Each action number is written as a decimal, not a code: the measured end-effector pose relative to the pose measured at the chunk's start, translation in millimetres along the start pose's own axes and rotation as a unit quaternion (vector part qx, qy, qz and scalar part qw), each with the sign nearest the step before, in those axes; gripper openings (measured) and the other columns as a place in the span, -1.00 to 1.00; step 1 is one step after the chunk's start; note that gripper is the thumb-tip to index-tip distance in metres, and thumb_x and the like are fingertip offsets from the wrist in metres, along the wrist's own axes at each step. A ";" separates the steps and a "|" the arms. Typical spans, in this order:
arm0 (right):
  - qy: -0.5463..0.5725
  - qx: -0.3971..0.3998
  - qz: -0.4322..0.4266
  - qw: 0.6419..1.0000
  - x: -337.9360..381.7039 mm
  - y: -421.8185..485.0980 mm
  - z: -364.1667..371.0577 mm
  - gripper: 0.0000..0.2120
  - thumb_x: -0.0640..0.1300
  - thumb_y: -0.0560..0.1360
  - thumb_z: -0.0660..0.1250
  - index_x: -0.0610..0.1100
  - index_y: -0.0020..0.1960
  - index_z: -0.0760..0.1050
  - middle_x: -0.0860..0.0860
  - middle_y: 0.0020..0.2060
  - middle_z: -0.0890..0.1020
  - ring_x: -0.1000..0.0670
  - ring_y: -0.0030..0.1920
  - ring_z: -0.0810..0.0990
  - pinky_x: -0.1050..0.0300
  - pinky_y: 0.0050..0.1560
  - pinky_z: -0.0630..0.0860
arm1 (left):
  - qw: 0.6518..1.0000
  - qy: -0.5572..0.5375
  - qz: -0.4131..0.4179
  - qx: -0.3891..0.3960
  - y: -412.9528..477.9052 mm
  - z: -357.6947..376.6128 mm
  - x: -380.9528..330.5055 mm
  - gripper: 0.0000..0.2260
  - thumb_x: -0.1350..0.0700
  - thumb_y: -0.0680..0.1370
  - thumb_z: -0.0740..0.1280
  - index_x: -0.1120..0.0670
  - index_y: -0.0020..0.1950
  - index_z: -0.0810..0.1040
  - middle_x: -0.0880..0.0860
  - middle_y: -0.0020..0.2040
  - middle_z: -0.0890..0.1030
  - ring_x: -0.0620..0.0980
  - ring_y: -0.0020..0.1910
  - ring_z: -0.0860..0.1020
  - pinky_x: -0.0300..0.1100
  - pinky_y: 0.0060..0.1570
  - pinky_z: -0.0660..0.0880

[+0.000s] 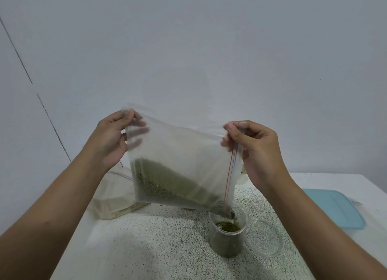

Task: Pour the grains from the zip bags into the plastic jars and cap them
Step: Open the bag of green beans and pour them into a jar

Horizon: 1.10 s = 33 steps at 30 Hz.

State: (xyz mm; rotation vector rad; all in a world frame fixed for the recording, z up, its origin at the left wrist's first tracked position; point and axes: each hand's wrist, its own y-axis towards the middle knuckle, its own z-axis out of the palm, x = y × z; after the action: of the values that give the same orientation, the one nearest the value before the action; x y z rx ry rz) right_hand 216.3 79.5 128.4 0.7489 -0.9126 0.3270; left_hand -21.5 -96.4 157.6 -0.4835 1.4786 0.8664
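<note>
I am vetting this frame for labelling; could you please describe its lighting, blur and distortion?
Head view: soft, dim light, with faint shadows on the speckled mat beside the jar; head view: the grains in the zip bag look smeared, and the fingers of the left hand show hazily through the plastic; head view: the wide lens stretches the left forearm and right forearm toward the corners.

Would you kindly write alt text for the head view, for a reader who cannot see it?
The left hand and right hand pinch a clear zip bag by its upper corners, pouring green grains into an open jar on a speckled mat. A lid lies beside it.
</note>
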 end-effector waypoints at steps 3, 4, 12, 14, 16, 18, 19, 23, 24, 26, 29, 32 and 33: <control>0.000 -0.001 0.001 1.000 -0.1 1.2 0.6 -0.88 -0.34 0.50 0.42 -0.39 -0.01 0.60 -0.08 -0.30 0.65 -0.07 -0.32 0.63 0.14 -0.28 0.49 | 1.000 0.002 -0.001 0.001 0.6 -0.4 -1.1 -0.78 0.05 0.68 0.27 0.05 -0.10 0.61 0.01 -0.15 0.68 0.00 -0.11 0.72 -0.01 -0.02 0.50; 0.001 -0.001 0.001 1.000 -0.2 1.8 0.8 -0.88 -0.34 0.50 0.42 -0.39 -0.01 0.60 -0.08 -0.30 0.65 -0.07 -0.32 0.63 0.14 -0.28 0.49 | 1.000 0.002 0.000 0.002 1.0 -0.6 -1.6 -0.78 0.05 0.68 0.27 0.05 -0.10 0.61 0.01 -0.15 0.68 0.00 -0.11 0.72 0.00 -0.02 0.50; 0.003 -0.002 0.000 1.000 -0.6 4.4 1.1 -0.93 -0.33 0.49 0.43 -0.35 -0.05 0.61 -0.09 -0.27 0.65 -0.08 -0.32 0.63 0.14 -0.28 0.49 | 1.000 0.006 0.004 0.003 2.5 1.0 -5.1 -0.79 0.04 0.68 0.27 0.05 -0.10 0.61 0.00 -0.15 0.67 0.00 -0.10 0.72 -0.02 -0.01 0.50; 0.002 -0.003 0.000 1.000 -0.4 5.1 0.5 -0.93 -0.33 0.50 0.42 -0.35 -0.05 0.62 -0.10 -0.27 0.64 -0.08 -0.31 0.63 0.14 -0.27 0.49 | 1.000 0.008 0.006 0.005 2.8 1.5 -5.8 -0.79 0.04 0.68 0.27 0.05 -0.09 0.61 -0.01 -0.15 0.67 0.00 -0.08 0.72 -0.02 -0.01 0.50; 0.001 -0.003 0.001 1.000 -0.4 6.0 0.2 -0.90 -0.33 0.51 0.42 -0.38 -0.03 0.61 -0.10 -0.29 0.63 -0.08 -0.31 0.62 0.14 -0.28 0.48 | 1.000 0.009 0.007 0.006 3.3 1.9 -6.6 -0.79 0.04 0.68 0.27 0.05 -0.09 0.60 -0.01 -0.14 0.67 0.00 -0.07 0.72 -0.01 -0.01 0.50; 0.004 -0.007 0.003 1.000 -0.8 6.7 -0.2 -0.86 -0.34 0.51 0.41 -0.42 0.02 0.60 -0.10 -0.30 0.63 -0.09 -0.32 0.62 0.16 -0.29 0.47 | 1.000 0.009 0.007 0.005 4.0 2.4 -7.0 -0.79 0.04 0.68 0.27 0.05 -0.09 0.61 -0.01 -0.14 0.67 0.00 -0.07 0.72 -0.02 -0.02 0.50; 0.006 -0.008 0.003 1.000 -0.8 7.0 -0.3 -0.84 -0.34 0.51 0.41 -0.43 0.03 0.59 -0.09 -0.30 0.63 -0.09 -0.32 0.62 0.16 -0.30 0.47 | 1.000 0.010 0.007 0.005 4.3 2.8 -7.2 -0.78 0.04 0.68 0.27 0.04 -0.10 0.61 -0.01 -0.14 0.67 0.01 -0.07 0.72 -0.02 -0.02 0.50; 0.005 -0.009 0.001 1.000 1.0 7.9 -1.3 -0.88 -0.32 0.49 0.42 -0.38 -0.02 0.60 -0.09 -0.30 0.63 -0.09 -0.32 0.61 0.16 -0.30 0.47 | 1.000 0.007 0.007 0.004 5.3 4.3 -7.1 -0.77 0.05 0.69 0.27 0.04 -0.11 0.61 -0.01 -0.15 0.67 0.01 -0.08 0.72 -0.02 -0.02 0.50; 0.006 -0.009 0.002 1.000 1.3 8.0 -1.6 -0.89 -0.33 0.50 0.42 -0.37 -0.02 0.60 -0.10 -0.30 0.63 -0.09 -0.32 0.61 0.16 -0.29 0.47 | 1.000 0.006 0.007 0.004 5.5 4.7 -6.9 -0.77 0.05 0.69 0.27 0.04 -0.11 0.61 -0.01 -0.15 0.67 0.01 -0.08 0.72 -0.02 -0.02 0.50; 0.006 -0.010 0.003 1.000 1.4 8.4 -2.4 -0.91 -0.33 0.50 0.42 -0.37 -0.03 0.60 -0.09 -0.29 0.63 -0.08 -0.32 0.61 0.16 -0.29 0.47 | 1.000 0.007 0.008 0.004 5.8 5.6 -7.0 -0.77 0.05 0.69 0.27 0.05 -0.11 0.61 -0.01 -0.15 0.67 0.01 -0.08 0.72 -0.02 -0.02 0.50; 0.001 -0.009 0.003 1.000 1.7 8.6 -3.4 -0.93 -0.32 0.50 0.42 -0.34 -0.05 0.61 -0.08 -0.29 0.63 -0.08 -0.31 0.61 0.15 -0.28 0.47 | 1.000 0.007 0.008 0.004 5.9 6.8 -6.4 -0.77 0.06 0.69 0.26 0.05 -0.11 0.62 0.00 -0.15 0.67 0.01 -0.09 0.72 -0.02 -0.03 0.50; -0.001 -0.008 0.003 1.000 1.9 8.3 -3.1 -0.93 -0.31 0.49 0.43 -0.33 -0.06 0.62 -0.08 -0.30 0.63 -0.08 -0.31 0.61 0.15 -0.28 0.47 | 1.000 0.004 0.006 0.002 5.6 6.9 -5.8 -0.77 0.06 0.69 0.27 0.05 -0.11 0.62 0.00 -0.14 0.67 0.01 -0.09 0.72 -0.02 -0.02 0.50; -0.001 -0.008 0.003 1.000 1.7 8.2 -2.8 -0.93 -0.31 0.49 0.43 -0.33 -0.07 0.62 -0.08 -0.30 0.63 -0.08 -0.31 0.61 0.14 -0.28 0.47 | 1.000 0.004 0.005 0.002 5.3 7.1 -5.7 -0.78 0.06 0.69 0.27 0.05 -0.11 0.62 0.00 -0.14 0.67 0.01 -0.08 0.72 -0.01 -0.01 0.50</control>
State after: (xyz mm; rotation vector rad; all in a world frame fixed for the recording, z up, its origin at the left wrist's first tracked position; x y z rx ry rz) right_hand 214.5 87.2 132.3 0.7331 -0.9175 0.3240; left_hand -20.2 -88.9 164.8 -0.4770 1.4915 0.8702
